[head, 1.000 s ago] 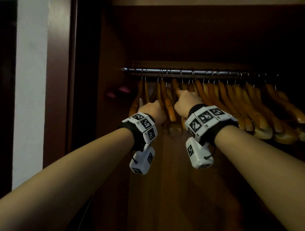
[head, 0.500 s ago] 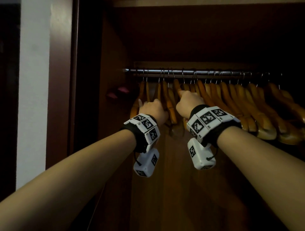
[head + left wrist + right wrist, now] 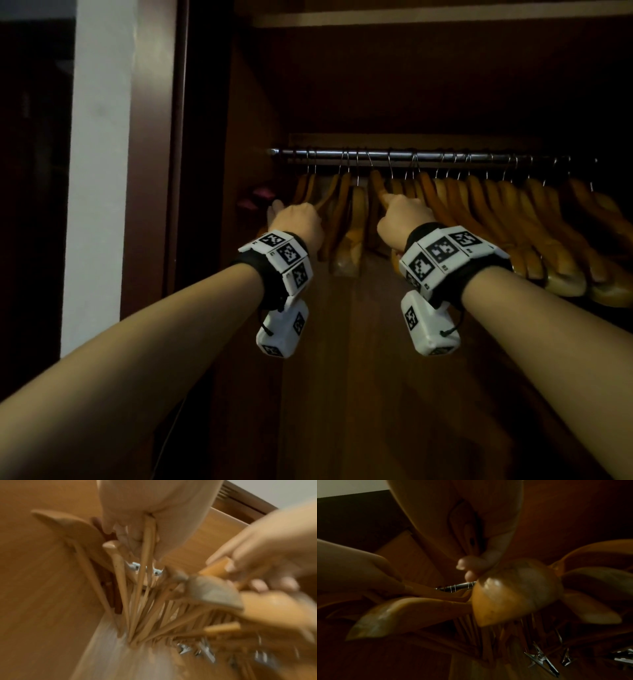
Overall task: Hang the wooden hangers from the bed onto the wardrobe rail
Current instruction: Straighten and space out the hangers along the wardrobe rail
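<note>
From the head camera both sets of fingers are hidden behind the knuckles. The wrist views show them: the left hand (image 3: 297, 222) curls round hangers (image 3: 346, 226) at the left end of the rail (image 3: 394, 156), the right hand (image 3: 402, 219) grips another hanger (image 3: 513, 592). Metal clips (image 3: 541, 660) appear only there.

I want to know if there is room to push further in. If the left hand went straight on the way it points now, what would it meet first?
Probably the wardrobe's inner side wall. The left hand grips the leftmost hangers and points into the dark left corner under the rail; depth there is unclear.
</note>
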The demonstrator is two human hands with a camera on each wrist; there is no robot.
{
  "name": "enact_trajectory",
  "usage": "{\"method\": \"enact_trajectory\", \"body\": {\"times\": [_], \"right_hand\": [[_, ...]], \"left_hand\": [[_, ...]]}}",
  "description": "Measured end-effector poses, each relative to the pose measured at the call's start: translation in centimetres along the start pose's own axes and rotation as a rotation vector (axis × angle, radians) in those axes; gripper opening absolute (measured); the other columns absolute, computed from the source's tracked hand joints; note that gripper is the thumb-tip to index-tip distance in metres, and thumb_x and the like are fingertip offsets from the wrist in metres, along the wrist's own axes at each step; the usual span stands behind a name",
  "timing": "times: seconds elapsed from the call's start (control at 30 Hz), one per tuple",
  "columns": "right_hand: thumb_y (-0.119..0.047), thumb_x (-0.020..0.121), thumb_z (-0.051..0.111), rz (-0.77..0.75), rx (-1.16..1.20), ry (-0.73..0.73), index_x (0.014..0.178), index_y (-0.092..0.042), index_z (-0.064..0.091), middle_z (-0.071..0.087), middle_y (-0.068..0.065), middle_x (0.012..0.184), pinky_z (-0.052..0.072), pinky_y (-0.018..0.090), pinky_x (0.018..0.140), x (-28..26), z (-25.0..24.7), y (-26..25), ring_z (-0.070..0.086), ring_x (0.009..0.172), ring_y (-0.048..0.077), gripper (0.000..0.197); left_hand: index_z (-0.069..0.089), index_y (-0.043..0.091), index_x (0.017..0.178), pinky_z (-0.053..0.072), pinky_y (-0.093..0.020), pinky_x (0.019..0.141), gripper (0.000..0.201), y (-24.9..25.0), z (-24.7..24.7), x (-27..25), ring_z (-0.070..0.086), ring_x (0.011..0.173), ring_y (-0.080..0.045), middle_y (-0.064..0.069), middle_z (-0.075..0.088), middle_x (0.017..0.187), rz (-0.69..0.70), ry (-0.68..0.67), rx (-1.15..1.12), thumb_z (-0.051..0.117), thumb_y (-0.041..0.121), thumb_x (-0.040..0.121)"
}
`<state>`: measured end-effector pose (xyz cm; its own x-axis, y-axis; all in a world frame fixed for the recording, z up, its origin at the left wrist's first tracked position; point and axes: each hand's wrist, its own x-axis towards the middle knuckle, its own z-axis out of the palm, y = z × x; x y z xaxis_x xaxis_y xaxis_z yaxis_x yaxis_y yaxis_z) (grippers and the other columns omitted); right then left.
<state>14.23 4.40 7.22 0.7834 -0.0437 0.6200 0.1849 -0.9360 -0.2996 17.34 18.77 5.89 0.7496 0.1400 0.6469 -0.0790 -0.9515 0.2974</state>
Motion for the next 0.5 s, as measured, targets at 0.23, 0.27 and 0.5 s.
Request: {"method": "enact_trajectory", "body": {"times": [0.23, 0.27, 0.5], "right_hand": [[-0.012, 0.094, 0.041, -0.002, 0.003, 0.002, 0.141, -0.019, 0.038, 0.049, 0.014, 0.132, 0.047, 0.036, 0.089, -0.13, -0.05, -0.02, 0.051, 0.118, 0.032, 0.047], [-0.011, 0.094, 0.041, -0.002, 0.008, 0.002, 0.141, -0.019, 0.039, 0.050, 0.014, 0.132, 0.047, 0.037, 0.089, -0.12, -0.06, -0.04, 0.051, 0.117, 0.032, 0.047], [-0.011, 0.094, 0.041, 0.017, 0.014, -0.002, 0.142, -0.019, 0.037, 0.049, 0.014, 0.132, 0.048, 0.039, 0.093, -0.02, -0.01, -0.14, 0.050, 0.118, 0.033, 0.049]], "left_hand": [[0.056, 0.006, 0.099, 0.028, -0.037, 0.101, 0.022, -0.63, -1.06, -0.57, 0.046, 0.114, -0.032, -0.017, 0.063, 0.107, -0.071, -0.005, -0.089, 0.036, 0.015, 0.098], [0.057, 0.007, 0.100, 0.029, -0.037, 0.100, 0.022, -0.74, -1.10, -0.62, 0.045, 0.113, -0.032, -0.018, 0.063, 0.106, -0.073, -0.003, -0.083, 0.036, 0.015, 0.098], [0.055, 0.009, 0.096, 0.028, -0.040, 0.099, 0.016, -0.81, -0.26, -0.56, 0.039, 0.117, -0.034, -0.016, 0.060, 0.112, -0.070, 0.021, -0.078, 0.041, 0.017, 0.094]]}}
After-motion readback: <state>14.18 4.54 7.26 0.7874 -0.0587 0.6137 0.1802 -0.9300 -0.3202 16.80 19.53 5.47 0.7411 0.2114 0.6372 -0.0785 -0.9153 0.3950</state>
